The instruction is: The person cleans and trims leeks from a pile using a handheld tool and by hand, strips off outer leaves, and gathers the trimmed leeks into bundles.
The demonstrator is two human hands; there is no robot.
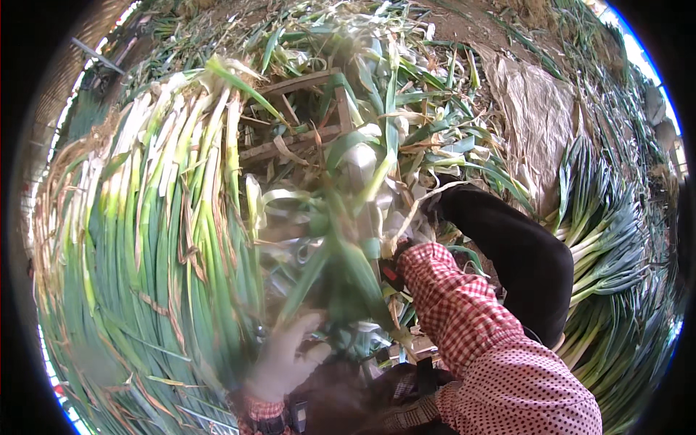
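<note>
A blurred green onion hangs in the middle, its green leaves pointing down toward me. My left hand, in a pale glove, is at the lower middle, just below these leaves. Its thumb and fingers look apart, with nothing visible between them. My right hand reaches in beside the pale stalk, under a red checked sleeve. Motion smears its fingers, and a thin dry strip of leaf crosses by it, so I cannot make out its grip. On the left lies a thick row of green onions, pale ends away from me.
A wooden frame stands beyond the row's right side, amid peeled leaves. My dark-clad leg bends at the right. Past it lie more green onions and a crumpled brown sheet.
</note>
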